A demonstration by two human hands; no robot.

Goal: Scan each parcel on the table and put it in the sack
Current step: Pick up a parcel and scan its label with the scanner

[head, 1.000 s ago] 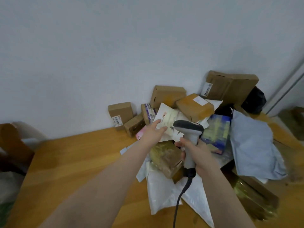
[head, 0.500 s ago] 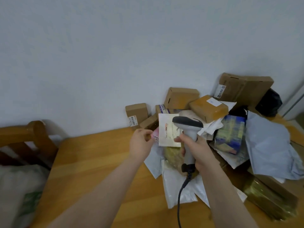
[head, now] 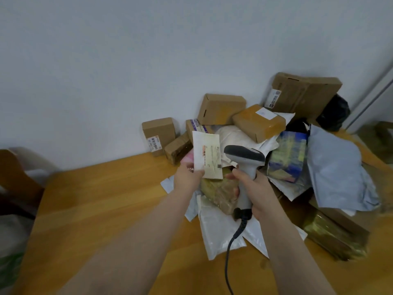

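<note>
In the past second my left hand (head: 187, 177), pinching the flat white mailer (head: 207, 156) by its lower corner, stood it upright at frame centre beside the barcode scanner (head: 244, 156) gripped in my right hand (head: 255, 188), so its scan looked imminent.

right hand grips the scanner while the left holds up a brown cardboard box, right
No. In the head view the left hand holds up a flat white parcel, not a brown cardboard box; the right hand does grip the scanner.
</note>
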